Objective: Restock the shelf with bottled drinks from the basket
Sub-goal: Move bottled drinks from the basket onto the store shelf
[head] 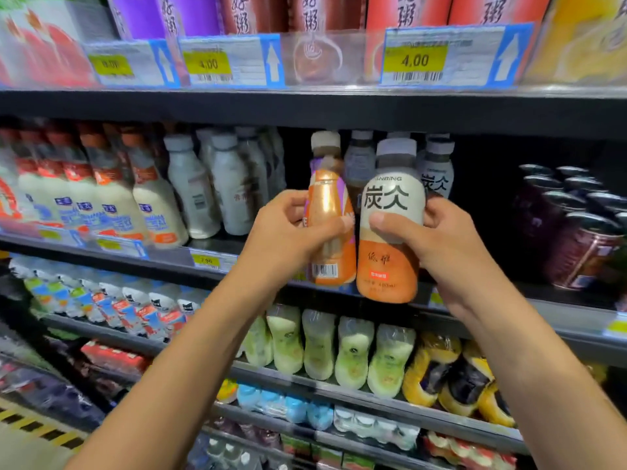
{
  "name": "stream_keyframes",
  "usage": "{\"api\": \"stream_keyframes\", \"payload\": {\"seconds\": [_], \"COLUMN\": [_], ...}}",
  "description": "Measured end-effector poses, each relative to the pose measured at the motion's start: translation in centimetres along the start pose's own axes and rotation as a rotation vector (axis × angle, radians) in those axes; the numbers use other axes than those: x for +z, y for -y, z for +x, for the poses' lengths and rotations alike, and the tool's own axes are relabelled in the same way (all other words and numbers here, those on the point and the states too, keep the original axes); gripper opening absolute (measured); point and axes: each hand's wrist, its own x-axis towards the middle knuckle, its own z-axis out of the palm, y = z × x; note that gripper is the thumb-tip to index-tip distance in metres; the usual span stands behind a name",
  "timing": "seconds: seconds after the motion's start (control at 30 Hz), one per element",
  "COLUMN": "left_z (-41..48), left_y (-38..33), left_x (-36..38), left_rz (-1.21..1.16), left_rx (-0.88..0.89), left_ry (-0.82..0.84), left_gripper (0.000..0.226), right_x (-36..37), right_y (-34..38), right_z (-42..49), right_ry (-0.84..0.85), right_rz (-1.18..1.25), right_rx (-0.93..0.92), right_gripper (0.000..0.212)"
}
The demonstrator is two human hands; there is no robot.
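My left hand [288, 228] grips an orange and purple bottle [330, 205] with a beige cap, held upright in front of the middle shelf [210, 257]. Right beside it, my right hand [437, 242] grips a cream and orange bottle [390, 232] with a grey cap and large black characters. The two bottles nearly touch. Behind them on the shelf stand similar grey-capped bottles [437, 167]. The basket is out of view.
White milk-drink bottles [152, 205] and pale bottles [230, 191] fill the shelf's left. Dark cans [576, 225] stand at the right, with a dark gap between them and the held bottles. Price tags [441, 59] line the upper shelf. Green and yellow bottles [353, 354] fill the lower shelf.
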Motion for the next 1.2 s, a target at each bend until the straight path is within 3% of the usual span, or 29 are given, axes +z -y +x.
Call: {"api": "stream_keyframes", "payload": {"seconds": [0.2, 0.27, 0.33, 0.43, 0.87, 1.2], "left_z": [7.0, 9.6, 12.1, 14.9, 20.8, 25.9], "left_y": [0.8, 1.5, 2.3, 3.9, 6.8, 8.7], "left_x": [-0.2, 0.2, 0.3, 0.1, 1.3, 0.0], "left_rz": [0.156, 0.149, 0.223, 0.248, 0.270, 0.318], "left_rx": [-0.014, -0.010, 0.015, 0.016, 0.030, -0.112], "left_ry": [0.010, 0.024, 0.013, 0.040, 0.062, -0.108], "left_gripper": [0.038, 0.051, 0.066, 0.055, 0.054, 0.057], "right_x": [1.7, 2.5, 3.1, 4.0, 4.0, 3.9], "right_y": [-0.3, -0.7, -1.0, -1.1, -3.2, -3.3], "right_z": [4.3, 6.0, 7.5, 8.4, 9.3, 10.4], "right_ry": [-0.178, -0.250, -0.333, -0.420, -0.488, -0.464], "right_rz": [-0.047, -0.103, -0.296, -0.618, -0.820, -0.951], "right_rx": [-0.053, -0.078, -0.080, -0.028, 0.019, 0.073], "right_gripper": [0.052, 0.063, 0.074, 0.077, 0.070, 0.074]}}
